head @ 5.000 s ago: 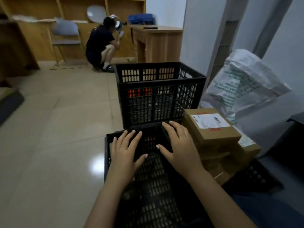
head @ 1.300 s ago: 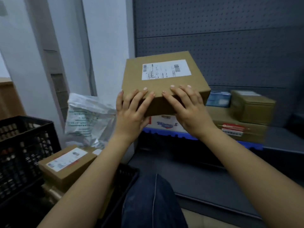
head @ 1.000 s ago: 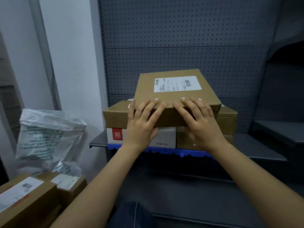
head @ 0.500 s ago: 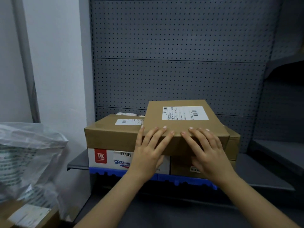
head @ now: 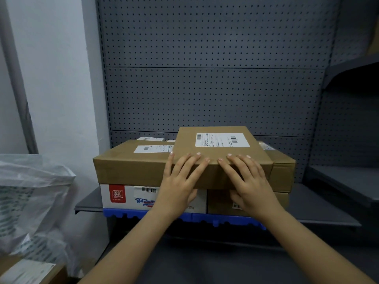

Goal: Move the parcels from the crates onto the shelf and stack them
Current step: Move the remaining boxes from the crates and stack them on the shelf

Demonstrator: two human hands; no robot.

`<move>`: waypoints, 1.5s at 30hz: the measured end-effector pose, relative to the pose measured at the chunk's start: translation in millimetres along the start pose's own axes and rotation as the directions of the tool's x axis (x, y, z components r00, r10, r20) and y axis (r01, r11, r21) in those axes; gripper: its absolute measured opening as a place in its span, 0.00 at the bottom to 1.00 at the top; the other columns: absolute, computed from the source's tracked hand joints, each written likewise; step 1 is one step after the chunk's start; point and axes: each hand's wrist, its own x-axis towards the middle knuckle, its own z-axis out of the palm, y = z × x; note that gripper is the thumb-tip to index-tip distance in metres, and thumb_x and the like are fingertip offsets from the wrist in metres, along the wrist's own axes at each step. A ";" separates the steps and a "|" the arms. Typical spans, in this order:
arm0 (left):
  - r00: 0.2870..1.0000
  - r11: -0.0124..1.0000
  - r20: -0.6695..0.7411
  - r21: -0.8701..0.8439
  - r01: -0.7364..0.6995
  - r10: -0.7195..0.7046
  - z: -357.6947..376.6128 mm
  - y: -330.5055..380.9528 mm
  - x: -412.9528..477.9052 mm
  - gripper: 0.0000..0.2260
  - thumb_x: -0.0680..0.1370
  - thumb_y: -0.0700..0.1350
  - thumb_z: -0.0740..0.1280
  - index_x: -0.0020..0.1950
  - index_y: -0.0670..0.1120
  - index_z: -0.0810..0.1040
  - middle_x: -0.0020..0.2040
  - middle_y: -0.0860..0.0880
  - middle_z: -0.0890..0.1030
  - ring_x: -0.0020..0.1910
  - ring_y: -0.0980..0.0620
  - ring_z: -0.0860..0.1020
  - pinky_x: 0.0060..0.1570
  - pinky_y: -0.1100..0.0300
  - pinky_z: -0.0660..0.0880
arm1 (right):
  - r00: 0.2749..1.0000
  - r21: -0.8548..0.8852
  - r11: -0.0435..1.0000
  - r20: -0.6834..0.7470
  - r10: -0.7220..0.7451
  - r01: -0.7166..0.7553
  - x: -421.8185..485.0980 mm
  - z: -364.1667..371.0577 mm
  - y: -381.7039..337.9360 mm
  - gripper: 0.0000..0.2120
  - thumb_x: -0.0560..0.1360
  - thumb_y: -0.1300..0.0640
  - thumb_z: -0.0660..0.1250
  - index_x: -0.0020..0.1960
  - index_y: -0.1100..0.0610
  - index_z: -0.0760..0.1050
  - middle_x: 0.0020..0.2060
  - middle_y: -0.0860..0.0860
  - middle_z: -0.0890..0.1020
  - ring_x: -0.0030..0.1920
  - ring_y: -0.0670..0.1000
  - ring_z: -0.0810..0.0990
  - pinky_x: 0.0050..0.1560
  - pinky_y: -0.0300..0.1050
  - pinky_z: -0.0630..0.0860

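Observation:
I hold a flat brown cardboard parcel (head: 215,152) with a white shipping label at the height of the stack's top on the grey shelf (head: 320,210). My left hand (head: 180,181) and my right hand (head: 248,181) grip its near edge, fingers on top and thumbs underneath. Its far part lies over the stacked boxes. A wide brown parcel (head: 127,167) sits to its left on a white box with a red logo (head: 123,197). Another brown box (head: 283,173) shows at its right.
A blue plastic base (head: 127,214) lies under the stack. Behind it rises a grey pegboard wall (head: 205,78). A crumpled plastic bag (head: 30,201) and a labelled parcel (head: 26,271) are at the lower left. Another grey shelf (head: 348,181) stands at the right.
I lifted the parcel from the crate area, turned right to the shelf and brought it down and forward onto the stacked boxes. Both hands kept their hold on it.

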 end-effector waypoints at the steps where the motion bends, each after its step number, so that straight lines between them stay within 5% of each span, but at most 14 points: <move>1: 1.000 1.000 0.010 0.001 0.002 -0.002 1.9 -0.2 0.0 0.43 0.65 0.47 0.76 0.76 0.50 0.59 0.71 0.48 0.68 0.71 0.46 0.65 0.73 0.40 0.51 | 1.000 0.001 1.000 0.009 0.003 -0.003 0.4 2.6 0.4 0.47 0.59 0.62 0.77 0.75 0.55 0.60 0.68 0.57 0.68 0.67 0.60 0.65 0.73 0.51 0.49; 19: 0.994 1.000 0.109 0.020 -0.003 0.001 51.0 -3.2 -2.6 0.47 0.63 0.51 0.78 0.77 0.50 0.59 0.72 0.46 0.67 0.71 0.45 0.64 0.72 0.40 0.52 | 0.992 0.071 0.997 0.122 0.027 -0.036 -5.8 48.9 14.3 0.49 0.60 0.60 0.77 0.76 0.55 0.59 0.68 0.57 0.70 0.69 0.58 0.64 0.73 0.53 0.53; 25: 0.996 1.000 0.088 0.011 0.011 -0.012 62.2 -6.4 0.7 0.45 0.64 0.51 0.78 0.77 0.50 0.60 0.75 0.44 0.64 0.73 0.43 0.62 0.71 0.40 0.53 | 0.988 0.082 0.996 0.153 0.018 -0.031 -1.0 56.3 22.3 0.50 0.61 0.57 0.77 0.77 0.54 0.56 0.71 0.57 0.68 0.71 0.57 0.61 0.74 0.51 0.48; 40: 0.999 0.999 0.045 0.044 -0.019 0.017 72.2 -15.4 1.4 0.41 0.69 0.57 0.73 0.77 0.48 0.59 0.73 0.42 0.66 0.72 0.42 0.63 0.71 0.41 0.54 | 0.994 0.133 0.991 0.107 0.015 -0.029 6.0 67.2 22.4 0.47 0.65 0.52 0.77 0.77 0.52 0.55 0.70 0.56 0.68 0.71 0.57 0.62 0.73 0.58 0.56; 45: 0.984 0.983 0.014 0.045 0.176 -0.177 63.6 -28.8 -4.3 0.37 0.73 0.68 0.60 0.77 0.51 0.59 0.75 0.42 0.62 0.74 0.41 0.59 0.72 0.36 0.48 | 0.994 0.145 0.989 0.105 0.029 -0.044 6.1 67.0 20.8 0.47 0.66 0.52 0.78 0.77 0.52 0.54 0.70 0.56 0.67 0.72 0.57 0.60 0.73 0.58 0.54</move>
